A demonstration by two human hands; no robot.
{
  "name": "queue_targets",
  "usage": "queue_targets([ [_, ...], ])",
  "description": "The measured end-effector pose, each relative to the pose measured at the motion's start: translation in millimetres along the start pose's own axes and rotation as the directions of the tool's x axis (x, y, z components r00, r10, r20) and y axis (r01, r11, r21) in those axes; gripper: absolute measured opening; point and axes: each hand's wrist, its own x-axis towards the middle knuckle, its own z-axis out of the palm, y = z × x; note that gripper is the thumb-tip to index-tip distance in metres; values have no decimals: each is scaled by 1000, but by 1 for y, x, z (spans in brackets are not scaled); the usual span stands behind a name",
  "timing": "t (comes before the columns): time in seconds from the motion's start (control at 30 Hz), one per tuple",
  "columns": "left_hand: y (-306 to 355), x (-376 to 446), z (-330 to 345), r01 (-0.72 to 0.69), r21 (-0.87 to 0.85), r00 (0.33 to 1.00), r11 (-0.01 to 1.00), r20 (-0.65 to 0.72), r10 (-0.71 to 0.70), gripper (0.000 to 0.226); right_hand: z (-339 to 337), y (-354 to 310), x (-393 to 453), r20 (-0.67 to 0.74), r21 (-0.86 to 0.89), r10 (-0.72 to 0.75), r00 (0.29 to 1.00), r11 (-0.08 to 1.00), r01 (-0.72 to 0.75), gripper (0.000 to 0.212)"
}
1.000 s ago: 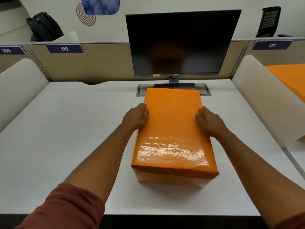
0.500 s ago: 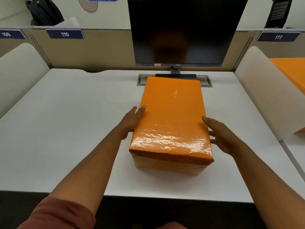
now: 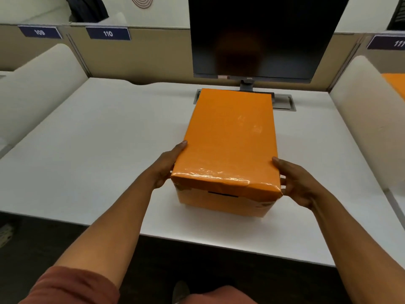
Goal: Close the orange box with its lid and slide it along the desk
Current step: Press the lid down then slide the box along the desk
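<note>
The orange box [image 3: 221, 201] stands on the white desk [image 3: 87, 150] in front of the monitor, its glossy orange lid [image 3: 232, 139] seated flat on top. My left hand [image 3: 166, 165] presses against the box's left side near the front corner, thumb on the lid's edge. On the opposite side, my right hand [image 3: 300, 183] holds the right front corner, fingers spread along the side. The fingers behind the box are hidden.
A dark monitor [image 3: 258, 36] stands at the back behind the box, over a grey cable tray [image 3: 282, 102]. Cream dividers flank the desk at left [image 3: 37, 84] and right [image 3: 370, 119]. Another orange surface [image 3: 396, 84] shows at far right. The desk's front edge lies near me.
Both hands slid back from the lid's middle to the box's front corners and now clasp its sides. The camera tilted, bringing the desk's front edge and floor into view.
</note>
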Motion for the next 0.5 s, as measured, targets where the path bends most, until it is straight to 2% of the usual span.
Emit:
queue_targets([
  [0.07, 4, -7, -8, -40, -46, 999, 998, -29, 38, 60, 6, -10, 6, 10, -15, -17, 1000, 1000, 17, 95],
  [0.2, 10, -15, -33, -130, -118, 987, 984, -112, 117, 54, 28, -31, 27, 54, -42, -43, 998, 998, 45, 69],
  [0.33, 11, -17, -72, -149, -190, 982, 970, -144, 122, 53, 62, -44, 57, 118, -58, -39, 992, 997, 46, 77],
  [0.43, 6, -17, -110, -138, -230, 980, 963, -170, 100, 54, 100, -50, 81, 177, -69, -32, 984, 997, 45, 69],
  [0.5, 1, -15, -143, -148, -235, 975, 961, -196, 102, 55, 132, -53, 101, 189, -90, -24, 982, 995, 42, 71],
])
